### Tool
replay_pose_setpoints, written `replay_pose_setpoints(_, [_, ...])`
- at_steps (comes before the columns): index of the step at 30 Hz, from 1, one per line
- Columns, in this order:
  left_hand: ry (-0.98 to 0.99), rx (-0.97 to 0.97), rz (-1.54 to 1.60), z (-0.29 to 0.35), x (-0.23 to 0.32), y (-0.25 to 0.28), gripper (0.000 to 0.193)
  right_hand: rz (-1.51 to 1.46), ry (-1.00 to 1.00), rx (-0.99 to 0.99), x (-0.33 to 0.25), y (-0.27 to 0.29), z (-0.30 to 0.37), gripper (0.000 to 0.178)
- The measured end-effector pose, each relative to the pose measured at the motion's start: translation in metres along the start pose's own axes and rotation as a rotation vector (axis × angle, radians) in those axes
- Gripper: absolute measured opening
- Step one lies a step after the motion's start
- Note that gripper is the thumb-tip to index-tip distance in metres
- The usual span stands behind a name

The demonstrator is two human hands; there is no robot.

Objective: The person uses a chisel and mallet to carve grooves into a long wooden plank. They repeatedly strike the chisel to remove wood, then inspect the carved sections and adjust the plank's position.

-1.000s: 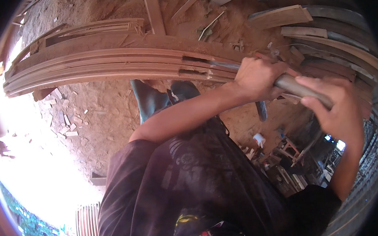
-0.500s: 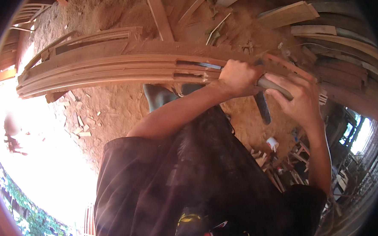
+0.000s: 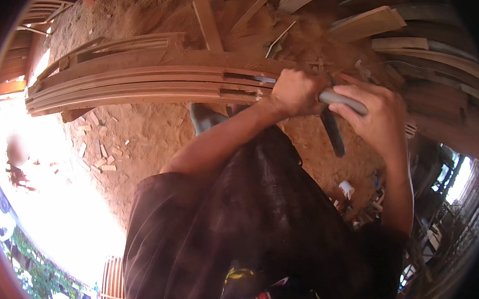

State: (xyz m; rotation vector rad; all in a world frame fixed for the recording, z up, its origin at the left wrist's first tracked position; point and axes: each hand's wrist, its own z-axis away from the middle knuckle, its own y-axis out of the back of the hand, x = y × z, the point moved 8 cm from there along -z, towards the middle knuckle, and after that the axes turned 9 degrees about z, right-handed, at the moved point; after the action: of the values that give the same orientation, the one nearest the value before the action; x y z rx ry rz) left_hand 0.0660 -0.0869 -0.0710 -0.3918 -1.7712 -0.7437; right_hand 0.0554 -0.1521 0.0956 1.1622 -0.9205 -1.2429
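Note:
A chisel lies slanted across the near end of a bundle of long wooden pieces (image 3: pixel 122 85). Its bright blade (image 3: pixel 265 79) shows flat in a slot cut in the wood, and its grey handle (image 3: pixel 345 100) points down to the right. My left hand (image 3: pixel 299 92) is closed round the front of the chisel, hiding its middle, and rests at the wood. Round the back of the handle curl the fingers of my right hand (image 3: pixel 375 107). A second slot (image 3: pixel 239 92) sits beside the first. Below my hands a dark flat strip (image 3: pixel 333 136) hangs down; its kind is unclear.
Sawdust covers the ground, with wood offcuts (image 3: pixel 108 167) scattered at left. Boards (image 3: pixel 368 23) are stacked at the far right. A white cup-like container (image 3: pixel 346 188) stands by scraps at lower right. Strong sunlight washes out the left side.
Both hands and the chisel have shifted slightly left along the wood. More of the grey handle shows between my hands. The whole view has moved a little.

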Motion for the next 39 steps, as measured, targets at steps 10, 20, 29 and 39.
replay_pose_setpoints(10, [-0.09,0.064,0.003,0.009,0.033,0.05,0.041,0.182,0.134,0.048,-0.056,0.04,0.004,0.029])
replay_pose_setpoints(20, [-0.197,0.365,0.328,0.045,0.003,0.108,0.04,0.135,0.3,0.043,-0.148,0.049,-0.052,0.009])
replay_pose_setpoints(29, [-0.112,0.247,0.486,0.047,-0.071,0.116,0.04,0.226,0.566,0.367,-0.214,0.033,-0.093,0.029])
replay_pose_setpoints(39, [0.015,0.017,0.061,0.03,-0.013,0.085,0.038,-0.752,0.454,0.156,-0.086,0.03,-0.027,0.02])
